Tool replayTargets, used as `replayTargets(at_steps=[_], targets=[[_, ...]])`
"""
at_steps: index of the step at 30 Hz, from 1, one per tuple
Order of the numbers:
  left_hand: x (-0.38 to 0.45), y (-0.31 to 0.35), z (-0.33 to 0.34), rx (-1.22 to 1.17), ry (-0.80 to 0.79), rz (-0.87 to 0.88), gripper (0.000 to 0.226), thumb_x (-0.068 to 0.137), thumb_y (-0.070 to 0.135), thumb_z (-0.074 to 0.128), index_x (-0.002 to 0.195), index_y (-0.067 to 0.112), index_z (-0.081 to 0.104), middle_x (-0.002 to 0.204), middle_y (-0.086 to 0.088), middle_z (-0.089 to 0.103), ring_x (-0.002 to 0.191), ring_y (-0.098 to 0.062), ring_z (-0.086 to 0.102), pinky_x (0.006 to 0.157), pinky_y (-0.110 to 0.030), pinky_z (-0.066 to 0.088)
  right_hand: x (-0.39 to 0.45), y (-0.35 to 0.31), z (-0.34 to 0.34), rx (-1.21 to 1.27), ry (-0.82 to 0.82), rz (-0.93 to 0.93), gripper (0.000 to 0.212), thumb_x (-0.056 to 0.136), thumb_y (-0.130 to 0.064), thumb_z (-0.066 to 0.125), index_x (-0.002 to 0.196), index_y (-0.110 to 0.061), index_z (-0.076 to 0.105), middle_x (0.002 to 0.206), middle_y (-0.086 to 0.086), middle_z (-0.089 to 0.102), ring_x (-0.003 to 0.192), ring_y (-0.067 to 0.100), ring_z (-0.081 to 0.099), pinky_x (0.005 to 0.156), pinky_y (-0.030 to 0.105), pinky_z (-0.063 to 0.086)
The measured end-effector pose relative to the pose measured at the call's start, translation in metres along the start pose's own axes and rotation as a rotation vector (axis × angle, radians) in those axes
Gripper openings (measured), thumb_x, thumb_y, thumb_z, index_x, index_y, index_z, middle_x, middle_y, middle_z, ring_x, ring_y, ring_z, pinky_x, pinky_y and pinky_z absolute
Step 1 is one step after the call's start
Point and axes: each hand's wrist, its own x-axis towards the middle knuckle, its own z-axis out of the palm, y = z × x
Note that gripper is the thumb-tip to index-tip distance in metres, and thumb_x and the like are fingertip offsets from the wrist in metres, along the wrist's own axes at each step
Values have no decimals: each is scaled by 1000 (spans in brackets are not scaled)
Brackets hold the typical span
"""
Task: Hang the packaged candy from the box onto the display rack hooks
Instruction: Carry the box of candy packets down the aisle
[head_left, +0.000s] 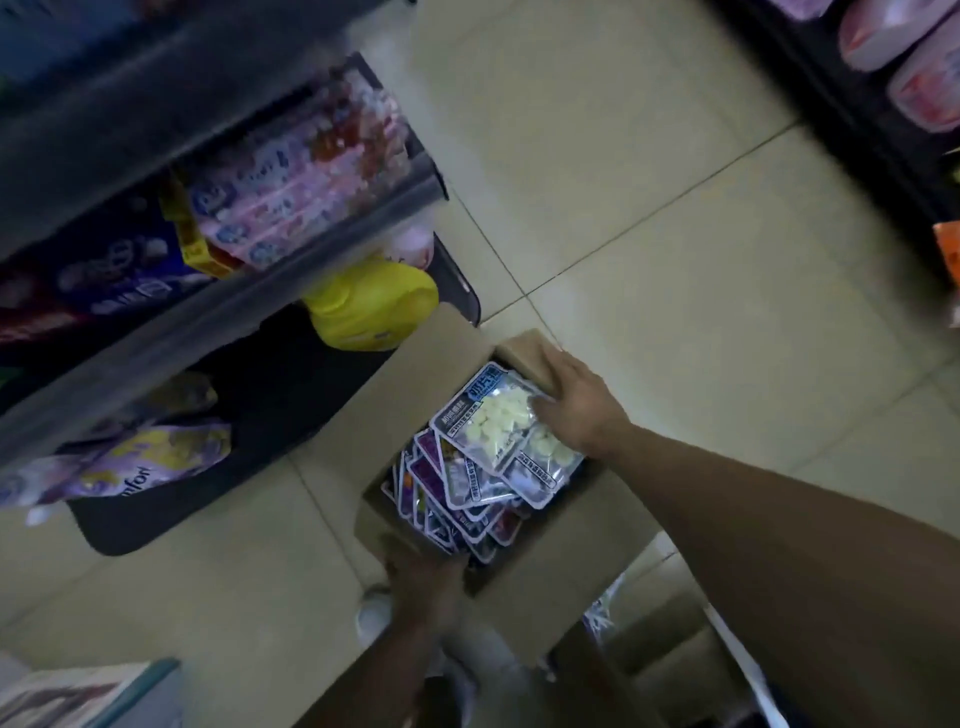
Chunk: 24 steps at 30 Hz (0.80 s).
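We are at the picking-up step. Our right hand (579, 402) reaches into the open cardboard box (545, 551) on the floor, fingers curled onto the top candy packet (498, 415), which lies on the heap inside. Our left hand (423, 574) grips the box's near-left rim. Next, we judge, the packet must be lifted clear and its hole found for a rack hook, which we cannot see.

Non-task clutter, left of and beyond the grip:
Yellow bottle (371, 304) just past the carton, dark shelf unit (291, 395) behind it, purple softener pouches (150, 457) lower left, pink packs (291, 197) above, tiled floor (649, 249), pink packages (893, 57) far right.
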Motion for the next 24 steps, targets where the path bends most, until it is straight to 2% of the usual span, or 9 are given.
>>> replayTargets(at_steps=[2, 4, 8, 10, 12, 15, 18, 21, 24], targets=[[13, -12, 11, -52, 44, -4, 88, 92, 10, 76, 156, -3, 18, 137, -19, 56, 128, -41, 57, 93, -35, 43, 11, 5, 15, 43, -28, 30, 55, 103, -53, 43, 156, -47, 28, 142, 3, 57, 112, 25, 61, 93, 35, 48], [17, -18, 16, -31, 106, 73, 77, 93, 3, 71, 152, -6, 22, 133, -21, 62, 120, -44, 62, 90, -36, 45, 20, 7, 24, -52, 48, 21, 45, 102, -60, 38, 147, -56, 37, 127, 1, 67, 103, 27, 65, 85, 37, 52], [5, -14, 13, 76, 183, 185, 65, 97, 3, 61, 152, -5, 27, 118, -30, 71, 101, -47, 70, 75, -36, 46, 24, 8, 20, -255, 89, -24, 53, 106, -35, 37, 153, -55, 24, 110, 10, 70, 79, 28, 53, 68, 34, 40], [3, 0, 5, 79, 245, 285, 91, 96, 1, 61, 164, 11, 2, 107, -26, 74, 83, -40, 71, 71, -34, 48, 14, 11, 10, -265, 62, 1, 65, 105, -27, 38, 158, -50, 7, 105, 14, 69, 74, 28, 50, 68, 33, 37], [4, 14, -11, 100, 199, 424, 112, 96, 3, 61, 157, 45, -23, 97, -14, 76, 68, -23, 67, 65, -34, 52, -2, 18, -1, -242, 72, 45, 79, 103, -20, 42, 160, -39, -9, 98, 18, 68, 68, 28, 49, 67, 34, 37], [-6, 46, -31, 187, 145, 578, 109, 98, 12, 59, 149, 64, -21, 96, -1, 71, 74, -25, 66, 67, -33, 51, -32, 23, -26, -180, 134, 22, 90, 102, -17, 43, 155, -38, -27, 82, 13, 59, 61, 25, 44, 66, 33, 34], [-45, 89, -42, 224, 115, 629, 96, 98, 14, 58, 159, 53, -7, 93, 6, 62, 75, -18, 60, 67, -29, 43, -65, 24, -68, -109, 172, 5, 94, 103, -18, 42, 143, -50, -37, 80, 10, 58, 61, 25, 45, 65, 33, 35], [-104, 133, -53, 254, 70, 632, 90, 97, 8, 55, 161, 46, 4, 94, 3, 67, 78, -18, 61, 68, -29, 43, -103, 18, -128, -83, 204, 41, 96, 100, -13, 44, 148, -47, -31, 77, 9, 55, 61, 25, 42, 65, 34, 34], [-168, 180, -60, 274, 51, 711, 94, 98, 8, 56, 160, 49, -2, 110, 0, 73, 89, -22, 69, 72, -34, 53, -139, 14, -197, -78, 234, 53, 98, 97, -9, 45, 151, -46, -28, 80, 14, 61, 67, 30, 47, 66, 36, 37]])
